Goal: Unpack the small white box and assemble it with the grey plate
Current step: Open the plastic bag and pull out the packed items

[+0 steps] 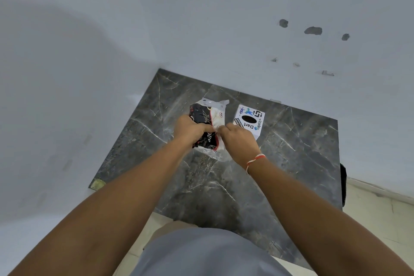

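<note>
Pale blue-grey walls meet in a corner behind a dark grey marble-patterned tabletop with white veins [291, 163], seen from above by a person in a grey shirt. Two things lie on it. One is a crinkled clear plastic packet [209, 126] holding black, red and white printed contents with cursive lettering; what those contents are cannot be told. The other is a small white cardboard box [249, 121] with coloured stickers and a dark oval opening in its upper face, standing just beside the packet on its right side, near the far edge of the tabletop. Both hands are on the packet: the left hand [190, 129] grips its left side with fingers curled round it, and the right hand [240, 141], with a red and white thread bracelet [255, 159] at the wrist, pinches the plastic at the packet's middle, its fingertips meeting those of the left. The white box is untouched, though the right hand partly overlaps its near corner in view.
</note>
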